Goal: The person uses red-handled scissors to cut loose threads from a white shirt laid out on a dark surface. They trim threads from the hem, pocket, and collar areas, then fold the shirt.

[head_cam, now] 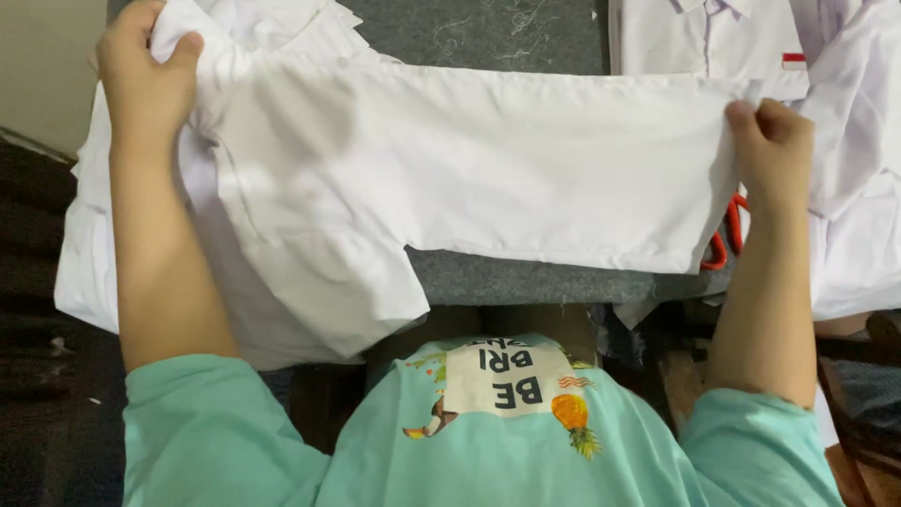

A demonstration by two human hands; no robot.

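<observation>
While I stretch the white sleeve (488, 160) flat across the grey table (526, 277), both my hands are closed on its cloth. My left hand (141, 75) pinches the shoulder end at the far left of the table, thumb on top; my right hand (774, 155) pinches the cuff end near the table's right side. The sleeve spans the table between them, and the rest of the shirt (282, 282) hangs over the near left edge. To do this well, I judge the pull should be even on both ends, so the cloth lies without ripples and its near edge runs straight along the table. Beyond the far right corner lies another white shirt (723, 38). Something orange (725, 246) peeks out just under my right hand, on the table.
</observation>
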